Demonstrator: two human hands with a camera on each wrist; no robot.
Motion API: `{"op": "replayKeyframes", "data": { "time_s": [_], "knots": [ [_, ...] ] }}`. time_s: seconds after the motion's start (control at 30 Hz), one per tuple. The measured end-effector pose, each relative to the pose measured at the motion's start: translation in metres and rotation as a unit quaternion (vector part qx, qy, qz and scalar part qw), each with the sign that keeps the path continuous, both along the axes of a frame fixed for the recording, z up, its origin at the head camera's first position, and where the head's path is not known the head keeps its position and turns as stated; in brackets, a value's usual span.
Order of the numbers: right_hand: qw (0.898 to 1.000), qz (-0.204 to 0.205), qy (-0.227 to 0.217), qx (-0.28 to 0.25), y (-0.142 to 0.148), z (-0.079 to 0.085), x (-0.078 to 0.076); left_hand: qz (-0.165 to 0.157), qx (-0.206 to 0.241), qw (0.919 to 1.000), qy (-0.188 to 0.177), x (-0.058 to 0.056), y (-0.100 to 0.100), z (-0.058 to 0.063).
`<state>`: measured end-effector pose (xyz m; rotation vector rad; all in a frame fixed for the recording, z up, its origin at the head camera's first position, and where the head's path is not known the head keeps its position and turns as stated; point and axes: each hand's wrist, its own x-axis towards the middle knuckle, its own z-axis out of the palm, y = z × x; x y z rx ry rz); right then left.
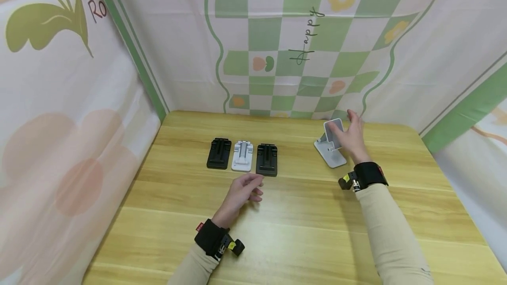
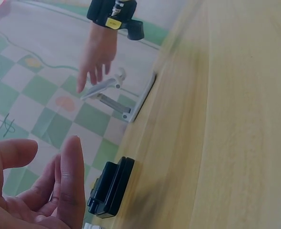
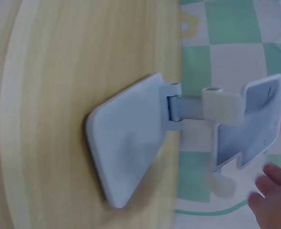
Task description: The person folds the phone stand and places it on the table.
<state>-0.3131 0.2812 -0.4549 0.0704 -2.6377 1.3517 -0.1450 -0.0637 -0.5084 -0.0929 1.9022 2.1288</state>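
Note:
A white phone stand (image 1: 329, 156) stands unfolded on the right part of the table, its upper plate raised and tilted. My right hand (image 1: 354, 139) is beside that plate with fingers extended, the thumb overlapping it in the head view. In the right wrist view the fingers (image 3: 274, 188) appear apart from the stand; contact on the thumb side is hard to tell. My left hand (image 1: 239, 192) hovers over the table with loosely bent fingers and holds nothing. Just beyond its fingertips lies a folded black phone stand (image 1: 267, 162), also seen in the left wrist view.
Left of that folded stand lie a folded white phone stand (image 1: 242, 156) and another black one (image 1: 218, 154), in a row. The wooden table (image 1: 301, 223) meets a patterned cloth (image 1: 190, 82) at its back edge. Each wrist wears a black strap with a small camera.

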Motion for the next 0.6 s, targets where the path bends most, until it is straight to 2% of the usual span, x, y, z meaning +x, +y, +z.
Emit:
{"op": "replayKeyframes", "data": {
  "time_s": [0.2,0.37,0.6],
  "knots": [
    [0.994,0.046,-0.083,-0.057,0.007,-0.006,-0.003,-0.003,-0.001,1.0000,-0.005,0.001,0.000,0.000],
    [0.987,0.081,-0.116,-0.077,0.014,-0.011,-0.008,-0.002,0.000,1.0000,-0.006,0.000,0.001,0.000],
    [0.978,0.103,-0.159,-0.085,0.025,-0.015,-0.015,-0.005,-0.004,0.9999,-0.008,0.002,0.002,0.001]
  ]
}}
